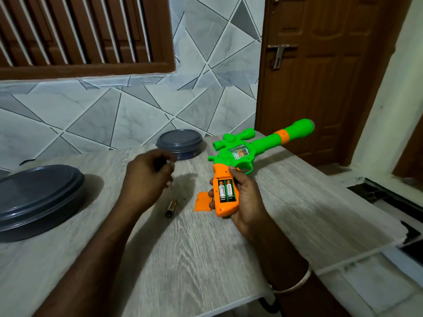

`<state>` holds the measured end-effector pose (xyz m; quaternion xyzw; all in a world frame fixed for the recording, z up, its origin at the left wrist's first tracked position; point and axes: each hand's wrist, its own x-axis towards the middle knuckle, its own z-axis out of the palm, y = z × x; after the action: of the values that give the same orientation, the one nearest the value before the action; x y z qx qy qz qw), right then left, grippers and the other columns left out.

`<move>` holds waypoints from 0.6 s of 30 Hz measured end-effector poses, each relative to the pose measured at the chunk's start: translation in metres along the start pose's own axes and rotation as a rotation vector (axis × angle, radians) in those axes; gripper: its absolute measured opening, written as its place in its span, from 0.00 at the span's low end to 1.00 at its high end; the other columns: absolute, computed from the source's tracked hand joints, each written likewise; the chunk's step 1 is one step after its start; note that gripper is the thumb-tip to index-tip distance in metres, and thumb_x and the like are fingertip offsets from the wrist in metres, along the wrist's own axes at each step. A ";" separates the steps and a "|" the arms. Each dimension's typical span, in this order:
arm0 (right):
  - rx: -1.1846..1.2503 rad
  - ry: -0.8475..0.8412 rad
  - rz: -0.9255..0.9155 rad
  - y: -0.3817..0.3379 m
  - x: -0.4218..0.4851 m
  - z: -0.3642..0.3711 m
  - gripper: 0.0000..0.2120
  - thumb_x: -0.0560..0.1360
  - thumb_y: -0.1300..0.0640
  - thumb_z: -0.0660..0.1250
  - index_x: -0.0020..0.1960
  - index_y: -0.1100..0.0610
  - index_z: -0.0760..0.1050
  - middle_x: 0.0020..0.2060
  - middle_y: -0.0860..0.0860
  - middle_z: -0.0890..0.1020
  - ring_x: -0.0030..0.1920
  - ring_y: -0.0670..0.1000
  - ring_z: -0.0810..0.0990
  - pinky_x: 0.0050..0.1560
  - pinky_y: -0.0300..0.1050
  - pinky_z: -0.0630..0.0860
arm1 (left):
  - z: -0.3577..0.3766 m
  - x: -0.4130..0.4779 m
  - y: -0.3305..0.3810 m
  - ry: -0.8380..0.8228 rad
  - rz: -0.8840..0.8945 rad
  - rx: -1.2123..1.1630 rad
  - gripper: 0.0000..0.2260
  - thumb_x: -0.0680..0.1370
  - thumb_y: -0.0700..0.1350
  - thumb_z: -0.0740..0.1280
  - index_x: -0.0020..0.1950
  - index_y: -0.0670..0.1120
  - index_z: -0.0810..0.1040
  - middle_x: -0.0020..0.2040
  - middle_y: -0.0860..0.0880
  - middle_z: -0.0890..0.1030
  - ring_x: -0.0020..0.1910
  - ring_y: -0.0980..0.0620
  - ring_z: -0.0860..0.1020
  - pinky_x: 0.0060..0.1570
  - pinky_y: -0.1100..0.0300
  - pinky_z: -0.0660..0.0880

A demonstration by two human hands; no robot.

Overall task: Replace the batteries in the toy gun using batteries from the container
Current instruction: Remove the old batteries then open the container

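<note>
My right hand (246, 197) grips the orange handle of the green toy gun (263, 145), whose barrel points up and right. The handle's battery bay lies uncovered with two batteries (227, 191) side by side in it. The orange bay cover (202, 201) lies on the table just left of the handle. A loose battery (171, 208) lies on the table below my left hand (146, 179). That hand hovers blurred over the table and holds a thin dark tool (168, 170), probably a screwdriver. A round grey lidded container (179, 144) stands behind it.
A larger grey lidded container (39, 200) sits at the table's left. The pale wood-grain table (194, 259) ends in a broken corner at the right. A tiled wall stands behind, and a brown door (320, 76) is to the right.
</note>
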<state>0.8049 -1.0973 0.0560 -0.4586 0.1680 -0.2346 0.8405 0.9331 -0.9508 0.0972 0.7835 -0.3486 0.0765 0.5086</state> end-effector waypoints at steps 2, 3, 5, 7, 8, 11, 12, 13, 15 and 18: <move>0.010 0.001 0.020 0.000 0.000 0.001 0.19 0.82 0.48 0.58 0.47 0.62 0.79 0.35 0.57 0.82 0.29 0.53 0.81 0.27 0.45 0.77 | 0.005 -0.005 0.014 0.023 0.115 -0.326 0.15 0.79 0.33 0.69 0.64 0.45 0.76 0.39 0.39 0.82 0.36 0.44 0.84 0.40 0.49 0.83; 0.022 0.004 0.025 0.000 0.000 0.002 0.18 0.82 0.48 0.58 0.50 0.62 0.78 0.35 0.57 0.81 0.29 0.53 0.81 0.25 0.44 0.77 | 0.010 -0.007 0.021 0.014 0.145 -0.437 0.19 0.78 0.31 0.69 0.66 0.45 0.73 0.39 0.36 0.81 0.37 0.42 0.85 0.40 0.51 0.84; 0.046 0.003 0.029 0.000 0.001 0.004 0.17 0.81 0.49 0.59 0.54 0.62 0.77 0.37 0.57 0.81 0.29 0.52 0.81 0.23 0.43 0.77 | 0.021 -0.013 0.033 -0.029 0.173 -0.550 0.18 0.77 0.29 0.69 0.65 0.42 0.72 0.40 0.32 0.81 0.38 0.42 0.85 0.41 0.53 0.84; 0.061 -0.004 0.025 0.001 0.002 0.005 0.16 0.81 0.49 0.59 0.53 0.61 0.78 0.36 0.56 0.80 0.28 0.52 0.80 0.23 0.42 0.76 | 0.033 -0.016 0.037 -0.078 0.165 -0.583 0.11 0.76 0.29 0.70 0.57 0.36 0.77 0.39 0.32 0.81 0.36 0.45 0.84 0.41 0.54 0.83; 0.065 -0.012 0.021 0.001 0.002 0.006 0.15 0.81 0.49 0.59 0.51 0.59 0.78 0.35 0.55 0.80 0.28 0.52 0.80 0.23 0.42 0.75 | 0.037 -0.017 0.036 -0.097 0.162 -0.581 0.08 0.76 0.29 0.70 0.54 0.35 0.78 0.39 0.34 0.82 0.36 0.46 0.84 0.41 0.54 0.83; 0.077 -0.038 -0.003 0.000 0.000 0.007 0.14 0.82 0.51 0.58 0.49 0.57 0.79 0.34 0.55 0.80 0.28 0.52 0.78 0.23 0.41 0.75 | 0.044 -0.021 0.033 -0.116 0.230 -0.484 0.07 0.75 0.33 0.73 0.52 0.36 0.80 0.41 0.41 0.85 0.40 0.44 0.86 0.45 0.48 0.84; 0.074 -0.045 -0.013 0.000 -0.001 0.007 0.14 0.82 0.51 0.58 0.48 0.56 0.79 0.34 0.55 0.80 0.28 0.53 0.78 0.23 0.41 0.75 | 0.044 -0.022 0.032 -0.117 0.267 -0.431 0.07 0.75 0.34 0.73 0.52 0.38 0.81 0.42 0.45 0.85 0.42 0.45 0.86 0.46 0.48 0.84; 0.065 -0.053 -0.020 0.000 -0.001 0.008 0.14 0.82 0.51 0.57 0.48 0.56 0.79 0.33 0.55 0.80 0.28 0.53 0.77 0.23 0.41 0.75 | 0.044 -0.023 0.032 -0.116 0.298 -0.387 0.06 0.75 0.35 0.74 0.52 0.40 0.82 0.43 0.48 0.85 0.43 0.48 0.86 0.46 0.49 0.84; 0.039 -0.062 -0.026 0.000 -0.003 0.007 0.14 0.82 0.51 0.58 0.48 0.56 0.79 0.32 0.54 0.80 0.28 0.53 0.77 0.23 0.41 0.74 | 0.044 -0.024 0.033 -0.114 0.329 -0.331 0.06 0.76 0.35 0.74 0.52 0.41 0.82 0.44 0.51 0.85 0.44 0.53 0.85 0.47 0.52 0.84; 0.001 -0.054 -0.029 0.000 -0.003 0.005 0.14 0.82 0.50 0.58 0.49 0.57 0.79 0.32 0.55 0.81 0.30 0.53 0.79 0.25 0.42 0.76 | 0.043 -0.024 0.032 -0.120 0.348 -0.271 0.06 0.77 0.37 0.73 0.53 0.42 0.83 0.46 0.51 0.86 0.47 0.54 0.85 0.49 0.54 0.83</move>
<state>0.8052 -1.0927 0.0589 -0.4667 0.1385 -0.2345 0.8414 0.8853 -0.9837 0.0897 0.6391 -0.5152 0.0689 0.5669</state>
